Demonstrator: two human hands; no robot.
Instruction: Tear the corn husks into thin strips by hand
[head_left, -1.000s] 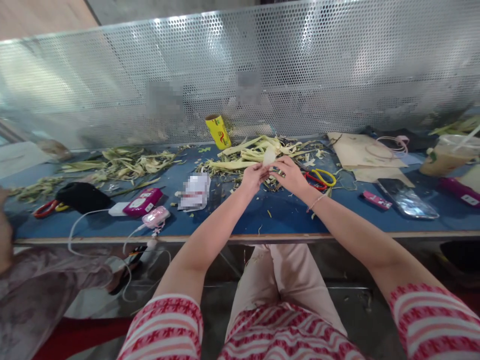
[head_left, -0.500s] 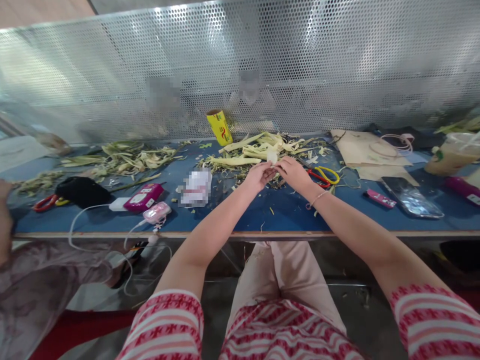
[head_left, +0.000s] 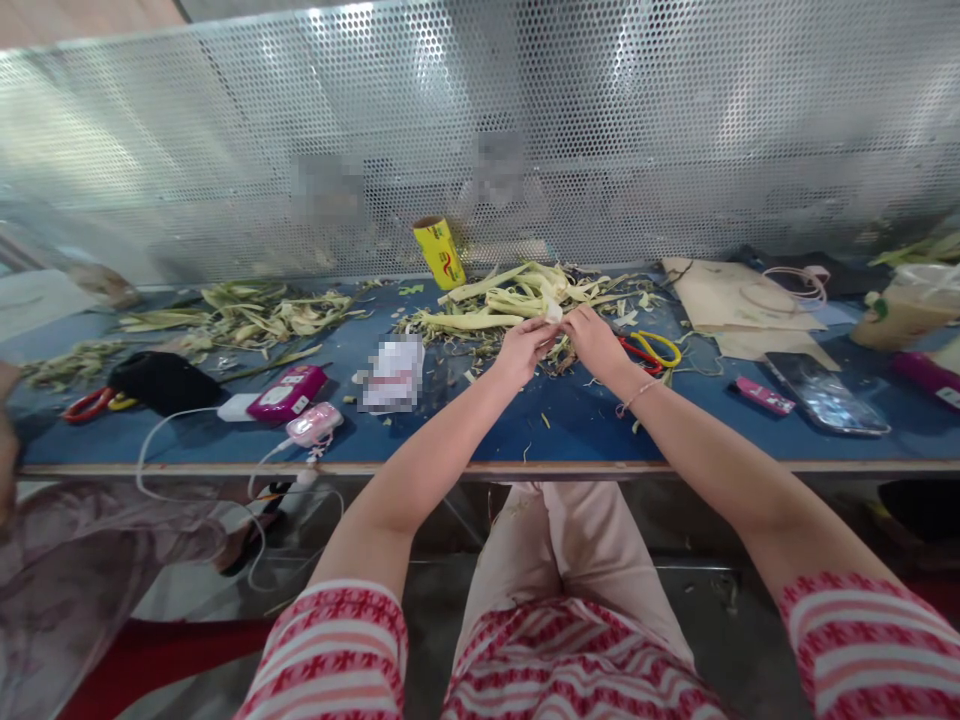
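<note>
My left hand (head_left: 527, 346) and my right hand (head_left: 591, 340) meet at the fingertips over the front of a heap of pale green plant strips (head_left: 517, 300). Pinched between them is a small whitish, petal-like piece (head_left: 553, 312), possibly a bit of husk. Its lower part is hidden by my fingers. Both hands are closed. Just right of my right hand lie scissors with red and yellow handles (head_left: 658, 350), their blades hidden among the scraps.
The blue table (head_left: 465, 440) holds a leaning yellow cardboard tube (head_left: 439, 252), a blurred white packet (head_left: 390, 375), a purple box (head_left: 287, 393), a phone (head_left: 829, 395) and brown paper (head_left: 731, 295). Behind rises a perforated metal panel (head_left: 637, 130). Another person's arm (head_left: 7, 440) shows at left.
Both hands have shifted slightly right, and the whitish piece has tilted and moved right with them. The things on the table look unmoved.
</note>
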